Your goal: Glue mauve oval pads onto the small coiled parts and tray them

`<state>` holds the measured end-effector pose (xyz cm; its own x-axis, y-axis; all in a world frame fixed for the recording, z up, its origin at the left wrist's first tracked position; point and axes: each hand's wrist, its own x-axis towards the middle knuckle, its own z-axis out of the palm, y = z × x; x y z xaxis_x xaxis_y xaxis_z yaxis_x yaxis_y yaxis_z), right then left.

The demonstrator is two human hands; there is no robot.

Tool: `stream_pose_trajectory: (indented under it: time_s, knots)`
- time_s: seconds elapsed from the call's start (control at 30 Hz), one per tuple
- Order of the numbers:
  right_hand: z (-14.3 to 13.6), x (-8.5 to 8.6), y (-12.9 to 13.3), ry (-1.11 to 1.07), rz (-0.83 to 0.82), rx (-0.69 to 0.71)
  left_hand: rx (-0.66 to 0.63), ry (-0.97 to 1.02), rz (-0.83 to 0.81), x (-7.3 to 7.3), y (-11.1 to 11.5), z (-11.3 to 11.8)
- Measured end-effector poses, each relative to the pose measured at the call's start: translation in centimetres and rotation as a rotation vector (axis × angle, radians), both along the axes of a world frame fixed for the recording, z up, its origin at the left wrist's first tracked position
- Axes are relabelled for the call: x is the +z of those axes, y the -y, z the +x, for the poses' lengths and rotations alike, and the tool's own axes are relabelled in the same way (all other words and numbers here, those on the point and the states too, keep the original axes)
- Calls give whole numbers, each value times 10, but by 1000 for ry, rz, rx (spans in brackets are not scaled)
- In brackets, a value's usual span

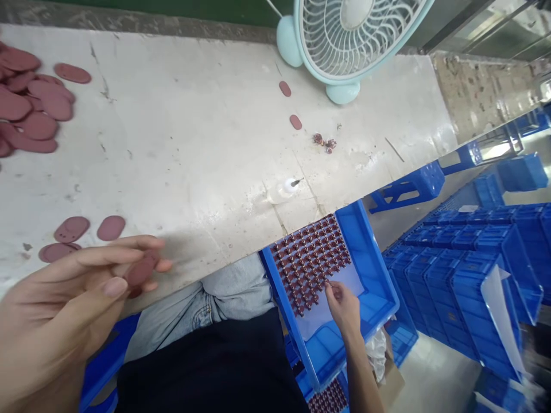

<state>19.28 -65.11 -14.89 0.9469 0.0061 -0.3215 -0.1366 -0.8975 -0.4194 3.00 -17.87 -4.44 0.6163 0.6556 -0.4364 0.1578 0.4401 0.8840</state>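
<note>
My left hand is at the table's front left, thumb and fingers closed round a dull-red oval piece; a second one shows partly below it. Close to its knuckles lie a few more flat red ovals. Down to the right, my right hand reaches into a blue plastic crate, fingertips pinched at the edge of close rows of small dark-red parts with shiny tips. The rows stand on a white sheet. Whatever those fingertips hold is too small and hidden to make out.
A heap of red ovals lies at the table's far left. A pale blue fan, a small clear bottle with a dark needle tip and some dark-red bits are on the table. Stacked blue crates stand at right.
</note>
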Motion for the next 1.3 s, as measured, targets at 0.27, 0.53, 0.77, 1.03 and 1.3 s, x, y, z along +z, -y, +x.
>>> stream_pose_trajectory:
  time_s: [0.27,0.53,0.77,1.03,1.3]
  knots:
    - [9,87,-172,-18,897,-44,-97,178,-425,11,36,21]
    - [71,105,-303,-1374,2155,-211,-69,349,-545,20,47,17]
    - [49,121,-307,-1176,1876,-319,-16,374,-570,12,36,14]
    - [8,142,-311,-767,1519,-114,-28,380,-525,16,30,22]
    - [-18,142,-307,-417,1394,120,-89,439,-457,10,57,25]
